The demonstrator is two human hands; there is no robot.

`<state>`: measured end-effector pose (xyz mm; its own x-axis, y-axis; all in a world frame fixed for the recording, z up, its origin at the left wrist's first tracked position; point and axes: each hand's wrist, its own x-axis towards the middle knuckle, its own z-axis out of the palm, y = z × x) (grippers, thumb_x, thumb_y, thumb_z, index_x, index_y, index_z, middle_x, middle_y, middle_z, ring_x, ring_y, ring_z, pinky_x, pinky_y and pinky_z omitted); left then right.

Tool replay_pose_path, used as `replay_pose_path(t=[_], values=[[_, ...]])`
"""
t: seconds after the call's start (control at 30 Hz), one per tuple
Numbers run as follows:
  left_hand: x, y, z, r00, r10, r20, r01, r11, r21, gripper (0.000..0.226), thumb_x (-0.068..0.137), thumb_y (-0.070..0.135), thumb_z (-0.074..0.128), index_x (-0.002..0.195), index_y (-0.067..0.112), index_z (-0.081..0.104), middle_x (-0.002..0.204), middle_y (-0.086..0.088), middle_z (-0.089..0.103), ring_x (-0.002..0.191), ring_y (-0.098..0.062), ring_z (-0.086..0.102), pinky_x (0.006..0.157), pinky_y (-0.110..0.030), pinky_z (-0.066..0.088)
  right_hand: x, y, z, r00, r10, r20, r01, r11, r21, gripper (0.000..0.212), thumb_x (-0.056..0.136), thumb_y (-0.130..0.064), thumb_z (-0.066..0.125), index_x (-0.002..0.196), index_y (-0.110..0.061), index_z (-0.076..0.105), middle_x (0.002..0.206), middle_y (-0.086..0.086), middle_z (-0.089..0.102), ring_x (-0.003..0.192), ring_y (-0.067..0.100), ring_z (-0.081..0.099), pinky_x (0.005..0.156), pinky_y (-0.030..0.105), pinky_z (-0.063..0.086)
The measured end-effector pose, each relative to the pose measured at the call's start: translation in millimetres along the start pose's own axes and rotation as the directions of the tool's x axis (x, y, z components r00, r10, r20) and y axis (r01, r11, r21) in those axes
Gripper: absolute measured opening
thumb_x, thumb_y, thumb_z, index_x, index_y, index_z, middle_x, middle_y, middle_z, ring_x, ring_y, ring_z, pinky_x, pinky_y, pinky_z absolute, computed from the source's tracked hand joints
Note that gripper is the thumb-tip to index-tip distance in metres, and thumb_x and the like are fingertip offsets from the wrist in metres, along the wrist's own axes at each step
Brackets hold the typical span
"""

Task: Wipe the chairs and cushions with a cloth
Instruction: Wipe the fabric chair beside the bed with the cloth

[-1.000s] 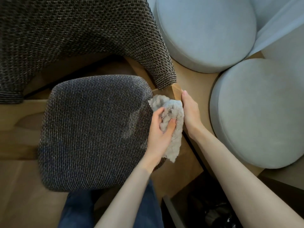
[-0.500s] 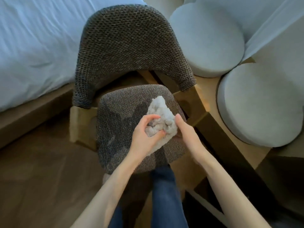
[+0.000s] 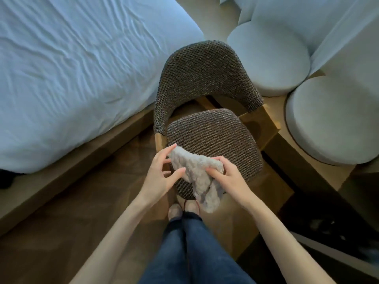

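A dark woven chair (image 3: 207,78) with a wooden frame stands in front of me, its seat cushion (image 3: 215,138) facing up. A fluffy grey-white cloth (image 3: 196,173) hangs above the seat's front edge. My right hand (image 3: 225,177) grips the cloth's right side with curled fingers. My left hand (image 3: 162,173) touches the cloth's left end with spread fingers, thumb against the fabric. Two round pale cushions (image 3: 270,58) (image 3: 332,121) lie on a wooden bench to the right of the chair.
A bed with a wrinkled white sheet (image 3: 78,68) on a wooden base fills the left. My legs in blue jeans (image 3: 188,247) stand right before the chair. The floor is dark wood. A dark gap lies at lower right.
My head has risen and pulled back, so the chair looks smaller. The cloth has passed from my left hand's grip to my right hand, and has moved from the seat's right edge to its front.
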<state>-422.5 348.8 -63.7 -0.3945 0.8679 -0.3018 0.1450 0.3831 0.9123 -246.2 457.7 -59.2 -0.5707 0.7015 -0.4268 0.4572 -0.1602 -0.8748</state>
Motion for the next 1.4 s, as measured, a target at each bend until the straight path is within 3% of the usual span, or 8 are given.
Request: replay_pose_path(t=[0.27, 0.37, 0.57, 0.8, 1.1, 1.2, 1.3, 1.4], values=[[18, 14, -26, 0.981, 0.129, 0.145, -0.17, 0.932, 0.321, 0.036, 0.084, 0.023, 0.071, 0.117, 0.013, 0.062, 0.134, 0.0, 0.053, 0.131, -0.021, 0.042, 0.112, -0.048, 0.025, 13, -36, 3, 0.985, -0.079, 0.151, 0.084, 0.996, -0.028, 0.021, 0.093, -0.013, 0.06, 0.114, -0.01, 0.063, 0.107, 0.008, 0.064, 0.101, 0.018, 0.061, 0.089, 0.034, 0.048], [33, 18, -42, 0.977, 0.023, 0.213, -0.097, 0.935, 0.342, 0.013, 0.086, 0.034, 0.066, 0.097, 0.029, 0.06, 0.116, 0.013, 0.061, 0.118, -0.008, 0.049, 0.112, -0.06, 0.014, 23, -45, 6, 0.992, -0.091, 0.089, 0.095, 0.994, -0.047, 0.021, 0.092, -0.018, 0.062, 0.113, -0.015, 0.063, 0.105, -0.004, 0.066, 0.099, 0.009, 0.061, 0.088, 0.03, 0.049], [83, 8, -90, 0.93, -0.023, 0.367, -0.133, 0.909, 0.396, 0.015, 0.093, 0.028, 0.058, 0.091, 0.038, 0.046, 0.091, 0.016, 0.058, 0.095, -0.002, 0.054, 0.115, -0.056, -0.004, 55, -46, 41, 0.995, -0.051, -0.083, 0.044, 0.995, -0.086, 0.021, 0.092, -0.028, 0.062, 0.113, -0.023, 0.062, 0.105, -0.008, 0.064, 0.099, 0.011, 0.061, 0.089, 0.038, 0.051], [175, -14, -173, 0.776, 0.001, 0.631, -0.375, 0.805, 0.46, 0.025, 0.09, 0.031, 0.038, 0.103, 0.024, 0.058, 0.098, 0.002, 0.062, 0.094, -0.013, 0.056, 0.094, -0.042, 0.041, 107, -42, 139, 0.906, 0.143, -0.399, -0.152, 0.988, 0.011, 0.012, 0.093, -0.031, 0.059, 0.103, -0.03, 0.066, 0.094, -0.008, 0.068, 0.085, 0.004, 0.061, 0.069, 0.018, 0.044], [235, -59, -212, 0.605, 0.126, 0.786, -0.764, 0.368, 0.53, 0.037, 0.094, 0.045, 0.046, 0.061, 0.029, 0.049, 0.067, 0.014, 0.044, 0.074, -0.007, 0.045, 0.093, -0.037, 0.035, 157, -15, 250, 0.633, 0.285, -0.72, -0.439, 0.898, -0.03, 0.026, 0.096, -0.026, 0.05, 0.119, -0.018, 0.057, 0.124, 0.002, 0.054, 0.117, 0.021, 0.044, 0.095, 0.031, 0.035], [244, -78, -198, 0.588, 0.171, 0.79, -0.788, 0.341, 0.513, 0.012, 0.092, 0.04, 0.053, 0.094, 0.028, 0.054, 0.075, 0.01, 0.057, 0.086, -0.015, 0.059, 0.096, -0.037, 0.036, 176, 3, 263, 0.6, 0.157, -0.785, -0.46, 0.87, -0.178, 0.033, 0.097, -0.032, 0.049, 0.126, -0.016, 0.053, 0.129, 0.0, 0.054, 0.122, 0.019, 0.044, 0.104, 0.032, 0.034], [258, -114, -172, 0.53, 0.289, 0.798, -0.845, 0.261, 0.467, 0.053, 0.093, 0.038, 0.053, 0.141, 0.036, 0.032, 0.082, 0.007, 0.068, 0.091, -0.017, 0.063, 0.091, -0.035, 0.039, 200, 34, 265, 0.666, 0.0, -0.746, -0.54, 0.69, -0.482, 0.044, 0.099, -0.041, 0.042, 0.133, -0.014, 0.048, 0.128, 0.001, 0.057, 0.119, 0.02, 0.05, 0.103, 0.033, 0.037], [279, -157, -141, 0.453, 0.399, 0.797, -0.891, 0.164, 0.424, 0.065, 0.095, 0.047, 0.046, 0.15, 0.04, 0.012, 0.091, 0.001, 0.069, 0.091, -0.02, 0.062, 0.085, -0.035, 0.039, 214, 63, 261, 0.637, -0.121, -0.761, -0.631, 0.485, -0.606, 0.049, 0.096, -0.055, 0.034, 0.112, -0.016, 0.059, 0.092, 0.0, 0.068, 0.08, 0.02, 0.068, 0.061, 0.035, 0.051]])
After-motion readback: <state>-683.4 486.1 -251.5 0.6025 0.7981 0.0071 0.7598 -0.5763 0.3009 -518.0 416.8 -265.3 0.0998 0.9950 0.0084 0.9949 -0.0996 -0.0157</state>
